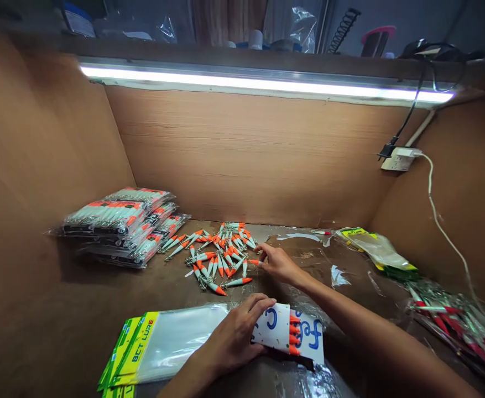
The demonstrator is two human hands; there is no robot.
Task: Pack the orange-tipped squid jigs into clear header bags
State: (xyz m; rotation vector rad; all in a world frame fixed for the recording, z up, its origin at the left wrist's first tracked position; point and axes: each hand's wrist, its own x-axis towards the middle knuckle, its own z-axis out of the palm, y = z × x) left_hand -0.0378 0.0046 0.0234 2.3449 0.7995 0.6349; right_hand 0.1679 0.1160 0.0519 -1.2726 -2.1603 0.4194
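Nearest, lower left: a stack of clear bags [171, 340] with yellow-green headers printed "BCT LURE", lying flat on the brown surface [101, 298]. Just right of it, the left hand [234, 337] lies palm down, its fingers [259, 304] bent over the near edge of a white card [311, 334] with blue lettering and holding it. A short row of orange tips [294, 334] lies side by side across the card.

Middle: the right hand [277, 264] is stretched forward to the right edge of a loose pile of lures [221, 251], pale bodies with orange tips, scattered in the centre of the surface. Its fingers [262, 255] are drawn narrow, pinched on one lure [254, 262] at the pile's edge. Scraps of clear film [337, 276] lie right of the wrist.

Left, beside the pile: packed bundles [120, 224] of the same lures, stacked in clear wrap. Right: yellow-green packets [377, 250] and, nearer the edge, bagged red-tipped lures [453, 318].

Far: a wooden back panel [246, 160], a power socket [400, 159] with a black plug and a white cable, and a lit tube lamp [267, 83] beneath a cluttered shelf [267, 33].
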